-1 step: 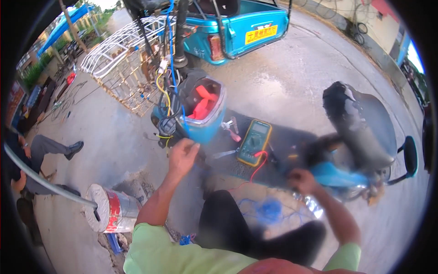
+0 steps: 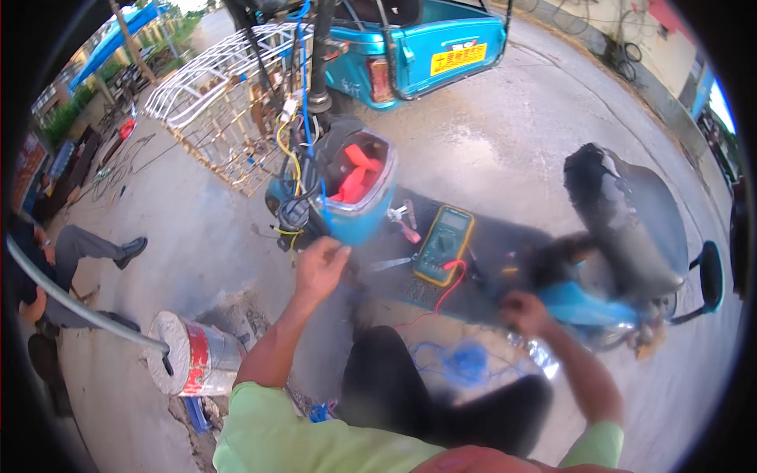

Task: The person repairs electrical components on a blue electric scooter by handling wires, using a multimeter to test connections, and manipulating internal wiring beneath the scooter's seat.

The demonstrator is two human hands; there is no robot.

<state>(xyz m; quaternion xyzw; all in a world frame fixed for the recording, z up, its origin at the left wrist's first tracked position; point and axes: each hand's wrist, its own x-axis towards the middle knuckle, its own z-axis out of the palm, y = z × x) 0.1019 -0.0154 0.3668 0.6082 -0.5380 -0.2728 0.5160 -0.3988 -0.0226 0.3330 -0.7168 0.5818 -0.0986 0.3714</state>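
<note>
My left hand (image 2: pixel 322 270) is closed in a pinch just below the blue bin-shaped front part (image 2: pixel 359 225) of an electric scooter. A blue wire (image 2: pixel 308 126) runs down towards these fingers, but whatever is between them is too small to make out. Curled fingers show on my right hand (image 2: pixel 527 314), at the near edge of the dark footboard (image 2: pixel 505 244) beside a blue body panel (image 2: pixel 587 303); what it grips, if anything, is hidden. Between the hands lies a yellow-edged multimeter (image 2: pixel 444 246) with a red test lead (image 2: pixel 451 293).
Bundled wires (image 2: pixel 295 213) hang beside the post. A torn black seat (image 2: pixel 627 221) stands at right, near a mirror (image 2: pixel 710 276). Blue wire coils (image 2: pixel 465 363) lie by my knees. A white-and-red drum (image 2: pixel 193 355) is at left, near a seated person's leg (image 2: pixel 91 242).
The surroundings sit slightly further right in the picture. Both my hands keep nearly the same place and pose.
</note>
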